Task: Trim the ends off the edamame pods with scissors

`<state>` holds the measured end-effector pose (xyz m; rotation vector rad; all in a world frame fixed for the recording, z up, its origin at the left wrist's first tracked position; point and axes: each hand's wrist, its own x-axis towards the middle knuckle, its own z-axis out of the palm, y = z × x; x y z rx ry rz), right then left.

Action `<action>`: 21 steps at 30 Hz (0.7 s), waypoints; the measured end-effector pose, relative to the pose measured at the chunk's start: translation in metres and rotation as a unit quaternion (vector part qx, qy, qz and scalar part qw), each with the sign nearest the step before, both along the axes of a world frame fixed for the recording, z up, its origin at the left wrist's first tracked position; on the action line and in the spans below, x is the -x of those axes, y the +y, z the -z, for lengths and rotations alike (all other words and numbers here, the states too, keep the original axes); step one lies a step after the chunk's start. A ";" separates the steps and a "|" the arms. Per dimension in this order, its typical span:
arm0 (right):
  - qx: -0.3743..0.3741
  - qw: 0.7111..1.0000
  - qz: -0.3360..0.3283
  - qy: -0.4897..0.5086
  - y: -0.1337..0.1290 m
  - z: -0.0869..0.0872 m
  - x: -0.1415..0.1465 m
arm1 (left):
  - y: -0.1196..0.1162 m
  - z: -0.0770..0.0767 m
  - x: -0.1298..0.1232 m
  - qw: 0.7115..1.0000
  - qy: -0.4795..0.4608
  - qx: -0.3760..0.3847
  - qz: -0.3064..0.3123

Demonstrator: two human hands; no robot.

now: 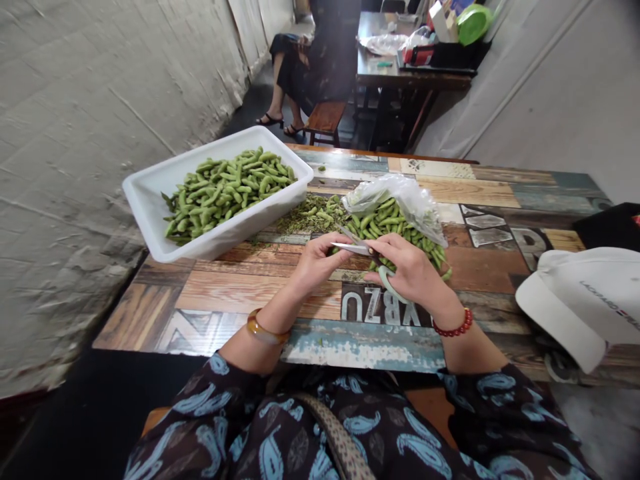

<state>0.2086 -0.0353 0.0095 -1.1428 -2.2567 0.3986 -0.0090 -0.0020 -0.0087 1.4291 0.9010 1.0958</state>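
1. Looks approx. midway thru snipping green pods (373, 225): prob. done w/ those in white tub (250, 223), L of frame; prob. yet to do those by clear plastic bag (420, 208), R of centre.
2. In tub: see big heap of pods, w/ bare white inner wall at L end.
3. At bag: see pods spread under & in front of it, on wood-patterned table (250, 287); can't tell qty inside.
4. Between tub & bag, mid-frame: see loose scraps (295, 221) w/ few pods mixed in.
5. At centre: gripping scissors (354, 249) in R hand (407, 267), blades parted.
6. Pinching narrowly w/ L hand (317, 261) at blade tips; can't tell if holding a pod.
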 end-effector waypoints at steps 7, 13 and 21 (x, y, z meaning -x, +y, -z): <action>0.011 1.000 -0.010 0.009 0.001 0.003 0.000 | 0.000 -0.001 0.001 1.000 0.016 -0.016 0.006; 0.022 0.999 -0.026 0.028 0.002 0.008 -0.001 | 0.001 -0.002 0.002 0.999 0.018 -0.031 0.023; 0.015 1.000 -0.021 0.015 0.002 0.007 -0.002 | 0.002 -0.003 0.003 0.998 0.022 -0.042 0.033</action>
